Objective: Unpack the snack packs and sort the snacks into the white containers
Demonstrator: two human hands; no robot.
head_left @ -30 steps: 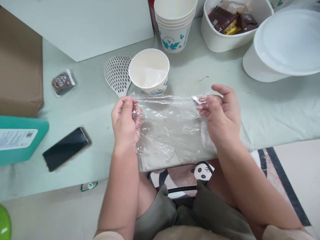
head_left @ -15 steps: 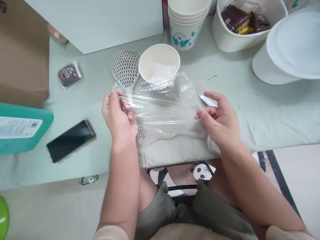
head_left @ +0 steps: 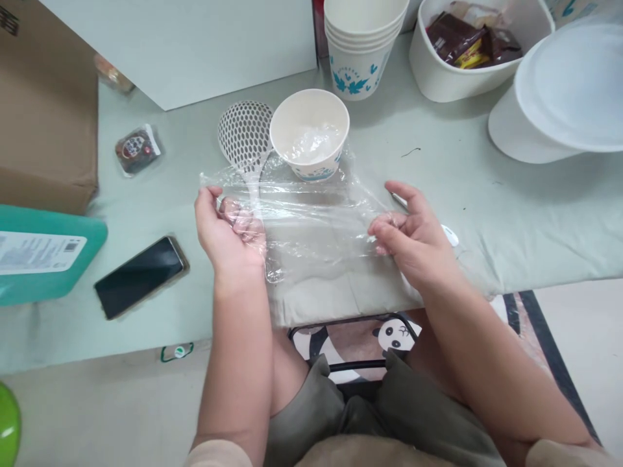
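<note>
A clear plastic film (head_left: 316, 224) is stretched between my two hands over the table's front part. My left hand (head_left: 231, 230) is partly under and behind the film, its fingers curled at the film's left side. My right hand (head_left: 418, 237) pinches the film's right edge between thumb and fingers, with the index finger extended. Just beyond the film stands a paper cup (head_left: 310, 130) with crumpled clear plastic inside. Left of the cup lies a white slotted skimmer (head_left: 246, 136), its handle seen through the film. A thin tool (head_left: 400, 200) is partly hidden behind my right hand.
Stacked paper cups (head_left: 363, 52) stand at the back, beside a white bin of wrapped snacks (head_left: 467, 45) and a lidded white tub (head_left: 569, 91). Leftward are a phone (head_left: 141, 277), a small packet (head_left: 137, 150), a teal container (head_left: 48, 253) and a cardboard box (head_left: 48, 117).
The film's right edge and my right hand have shifted slightly left. My left hand has turned and its fingers have spread a little under the film. Crumpled plastic now shows inside the cup.
</note>
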